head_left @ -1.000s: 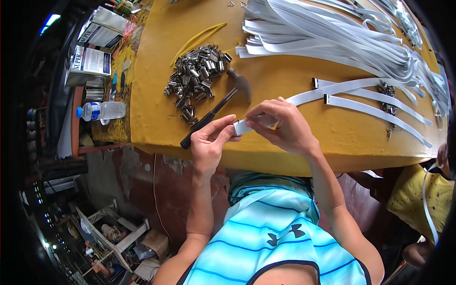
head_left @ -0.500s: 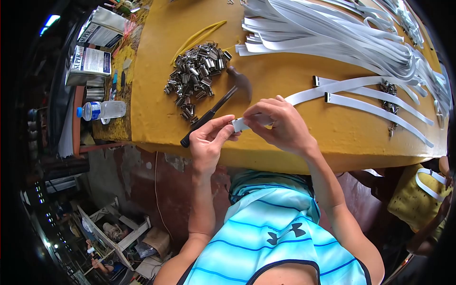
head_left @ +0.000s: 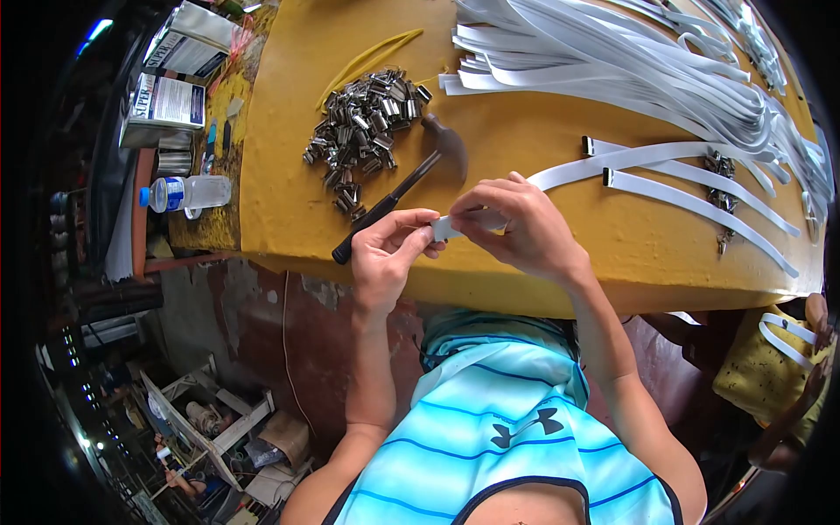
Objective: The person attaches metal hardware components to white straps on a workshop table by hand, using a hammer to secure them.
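Observation:
A white strap (head_left: 564, 173) runs from the table into my right hand (head_left: 525, 226), whose thumb and fingers pinch it close to its end. My left hand (head_left: 387, 258) is closed at the tip of the same strap, thumb against fingers. Whether a metal clip is also between those fingertips, I cannot make out. Just behind my left hand lies a hammer (head_left: 391, 203) with a dark handle. Beyond it is a heap of small shiny metal clips (head_left: 372, 118). To the right lie two straps with metal-capped ends, one a nearer white strap (head_left: 691, 208).
A thick bundle of white straps (head_left: 595, 61) covers the far right of the yellow table (head_left: 516, 271). More clips (head_left: 723, 188) lie among the right-hand straps. At left stand a water bottle (head_left: 197, 198) and tins (head_left: 166, 105). Another person's hand (head_left: 814, 319) shows at far right.
The camera view has shifted slightly. My hands keep nearly the same pose at the strap's end; a dark bit seen earlier by my left fingertips is less visible now.

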A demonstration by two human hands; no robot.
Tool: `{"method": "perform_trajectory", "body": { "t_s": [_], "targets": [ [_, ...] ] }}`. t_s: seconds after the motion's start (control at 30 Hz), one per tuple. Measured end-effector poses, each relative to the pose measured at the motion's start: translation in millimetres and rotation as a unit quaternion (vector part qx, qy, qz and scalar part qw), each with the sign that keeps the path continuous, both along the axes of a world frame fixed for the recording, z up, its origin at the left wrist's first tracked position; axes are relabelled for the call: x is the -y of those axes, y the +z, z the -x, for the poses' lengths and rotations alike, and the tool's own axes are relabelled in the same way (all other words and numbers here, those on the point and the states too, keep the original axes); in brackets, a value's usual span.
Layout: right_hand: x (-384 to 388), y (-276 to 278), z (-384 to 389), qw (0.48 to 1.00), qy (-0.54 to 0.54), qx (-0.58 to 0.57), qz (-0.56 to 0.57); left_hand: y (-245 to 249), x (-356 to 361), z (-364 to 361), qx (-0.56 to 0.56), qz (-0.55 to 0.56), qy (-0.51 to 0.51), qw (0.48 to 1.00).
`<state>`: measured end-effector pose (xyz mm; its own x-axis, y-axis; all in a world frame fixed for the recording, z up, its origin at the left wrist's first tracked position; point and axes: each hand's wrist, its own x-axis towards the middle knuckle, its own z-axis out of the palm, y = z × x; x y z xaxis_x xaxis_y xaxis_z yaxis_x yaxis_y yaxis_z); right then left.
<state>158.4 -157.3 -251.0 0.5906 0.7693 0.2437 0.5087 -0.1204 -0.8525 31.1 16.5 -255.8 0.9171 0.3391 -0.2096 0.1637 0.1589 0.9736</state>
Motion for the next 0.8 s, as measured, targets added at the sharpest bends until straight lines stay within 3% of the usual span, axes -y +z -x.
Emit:
{"method": "perform_trajectory", "body": {
  "t_s": [0.47, 0.8],
  "targets": [
    [-3, -3, -4, 0.997, 0.071, -0.001, 0.011, 0, 3, 0, -0.01, 0.028, -0.012, 0.999],
    [-4, -5, -2, 0.999, 0.044, -0.008, 0.004, -2, 11, -3, -0.023, -0.01, 0.024, 0.999]
  ]
}}
